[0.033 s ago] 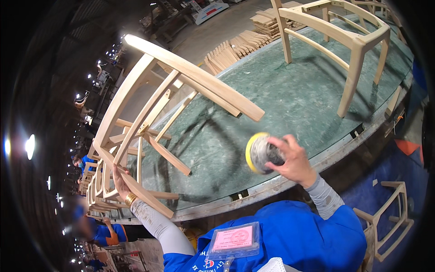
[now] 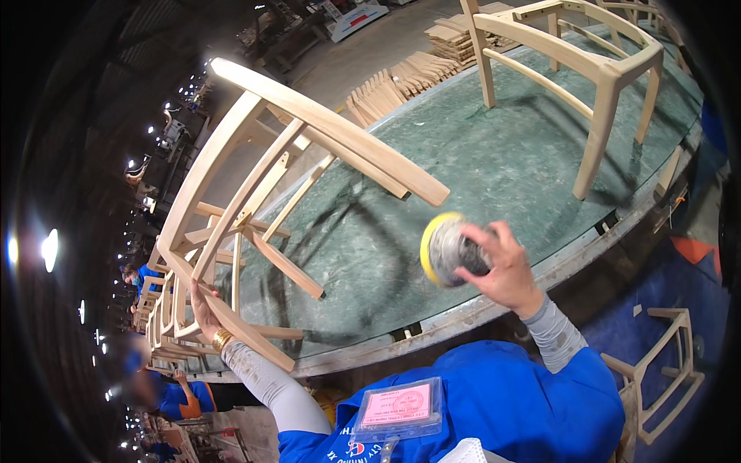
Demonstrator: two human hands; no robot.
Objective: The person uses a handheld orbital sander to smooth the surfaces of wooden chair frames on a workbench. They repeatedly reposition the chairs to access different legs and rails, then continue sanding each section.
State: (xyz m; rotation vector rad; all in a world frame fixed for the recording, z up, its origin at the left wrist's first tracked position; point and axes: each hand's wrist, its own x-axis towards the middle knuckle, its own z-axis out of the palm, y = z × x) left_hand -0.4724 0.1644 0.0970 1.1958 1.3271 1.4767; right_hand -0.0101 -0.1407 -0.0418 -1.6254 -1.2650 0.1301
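A pale wooden chair frame lies tipped on its side at the left of the green-topped table. My left hand is wrapped round one of its legs near the table's front edge. In my right hand is a round sander, grey with a yellow-edged disc and somewhat blurred. My fingers curl over its dark body. It hangs above the table, its disc facing the chair frame and apart from it, below the free end of the long slanted leg.
Another chair frame stands upright on the table's far right. Stacked wooden parts lie beyond the table. A further wooden frame is on the floor at right. More frames line the left, where a person in blue works.
The sander and my right hand have moved slightly upward, and the disc has tilted a little. My left hand and the chair frame are nearly unchanged.
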